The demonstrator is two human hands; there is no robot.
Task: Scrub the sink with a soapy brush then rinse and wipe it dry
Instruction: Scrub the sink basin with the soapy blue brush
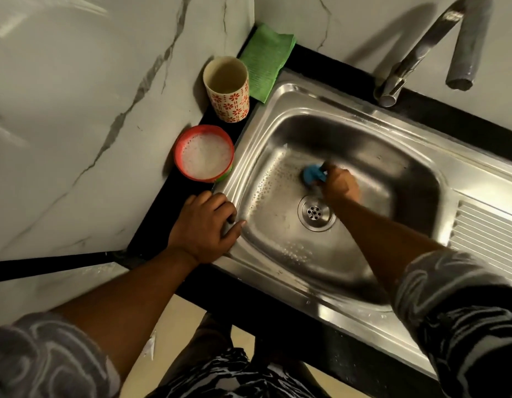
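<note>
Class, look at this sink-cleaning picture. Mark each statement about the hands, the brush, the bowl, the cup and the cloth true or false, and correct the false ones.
1. The right hand holds a blue brush inside the sink. True.
2. The left hand is lifting the cup. False: it rests on the sink's left rim, and the cup stands apart on the counter.
3. The red bowl holds foamy liquid. True.
4. The green cloth lies in the basin. False: it lies at the back corner, behind the cup, partly over the sink's rim.
5. Water is running from the tap. False: no stream shows below the spout.
</note>
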